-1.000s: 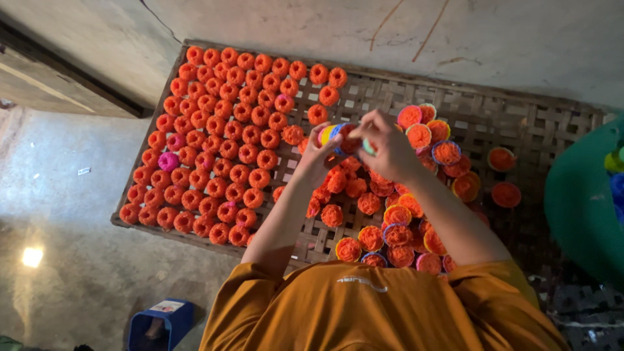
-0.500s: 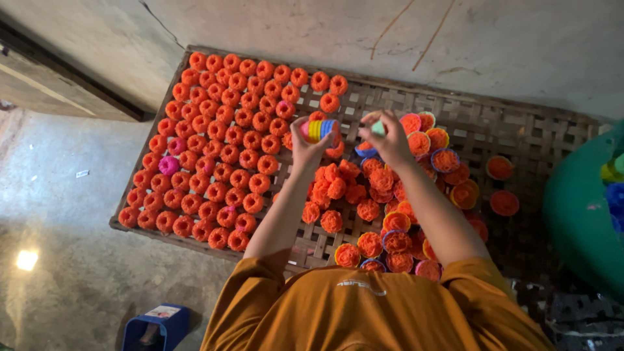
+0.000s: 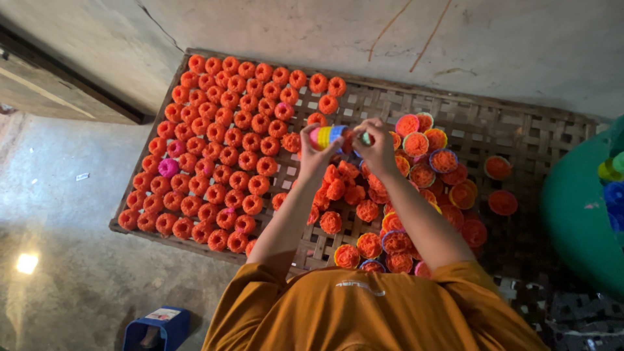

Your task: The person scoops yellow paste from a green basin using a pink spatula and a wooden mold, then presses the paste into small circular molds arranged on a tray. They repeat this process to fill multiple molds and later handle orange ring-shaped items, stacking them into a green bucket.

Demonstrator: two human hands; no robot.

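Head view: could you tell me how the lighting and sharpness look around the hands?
Head view: dim, even light; one bright glare patch on the floor at lower left. The left hand, right hand and stack of coloured cups are slightly soft; tray edges bow from wide-angle distortion.

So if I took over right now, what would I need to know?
Left hand: holds a stack of coloured cups.
Right hand: fingers pinch something small and pale at the stack's end; what it is cannot be told.
Woven tray: neat rows of orange moulded pieces fill its left side, one pink piece among them.
A loose heap of filled cups lies under and beside the hands, not yet set in rows.
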